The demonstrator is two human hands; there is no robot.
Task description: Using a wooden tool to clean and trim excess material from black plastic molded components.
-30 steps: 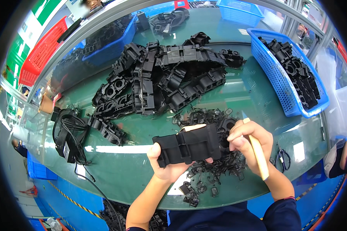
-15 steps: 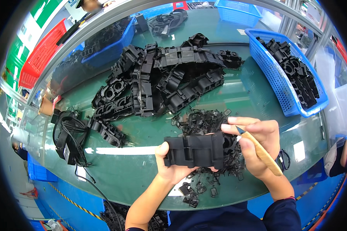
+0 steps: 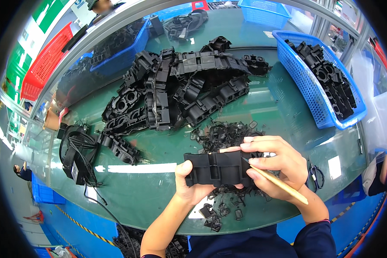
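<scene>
A black molded plastic part (image 3: 215,169) with raised ribs is held level over the near side of the table. My left hand (image 3: 188,188) is closed on it, thumb at its left end and fingers underneath. A knife with a tan handle (image 3: 284,186) is pinched in my right hand (image 3: 280,165). Its narrow dark tip meets the part's right end, where my right fingertips also touch. Below and behind the part lies a heap of small black plastic scraps (image 3: 223,135), partly hidden by my hands.
A large pile of black molded parts (image 3: 159,96) covers the middle of the green table (image 3: 129,189). More parts fill a blue basket (image 3: 318,99) at the right. Coiled black cables (image 3: 79,148) lie at the left, and small cutters (image 3: 316,177) lie right of my right hand.
My right hand has moved left and closed in on the part, bringing the knife tip to its right end. The left hand with the part stays nearly still. The cutters now show more fully.
</scene>
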